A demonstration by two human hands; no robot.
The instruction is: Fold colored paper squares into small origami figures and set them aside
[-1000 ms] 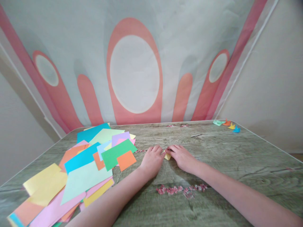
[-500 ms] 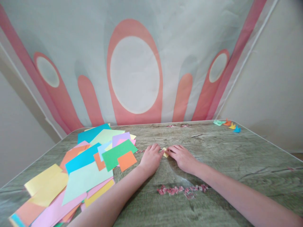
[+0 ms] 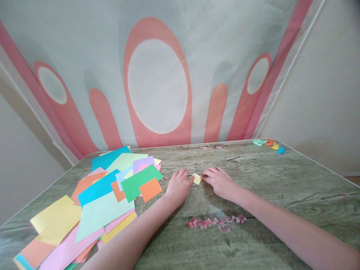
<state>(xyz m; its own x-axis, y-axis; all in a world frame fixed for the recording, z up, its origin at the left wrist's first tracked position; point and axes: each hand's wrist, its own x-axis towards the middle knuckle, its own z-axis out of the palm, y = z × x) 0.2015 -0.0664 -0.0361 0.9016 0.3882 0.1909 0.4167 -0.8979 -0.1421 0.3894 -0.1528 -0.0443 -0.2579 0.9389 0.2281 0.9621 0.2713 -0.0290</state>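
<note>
A small folded piece of pale yellow paper (image 3: 197,179) lies on the wood-patterned table (image 3: 253,240) between my two hands. My left hand (image 3: 180,186) rests on the table with its fingers bent, the thumb touching the paper's left edge. On the other side, my right hand (image 3: 218,182) has its fingers drawn together, with the fingertips at the paper's right corner. Most of the paper's top shows between the hands.
Many coloured paper sheets (image 3: 104,213) overlap across the left side of the table. Several small folded paper figures (image 3: 275,146) stand at the back right corner. A printed backdrop (image 3: 157,86) hangs behind the table's far edge.
My right hand has shifted slightly to the right, off the top of the yellow paper, and more of the paper shows. The view has tilted a little.
</note>
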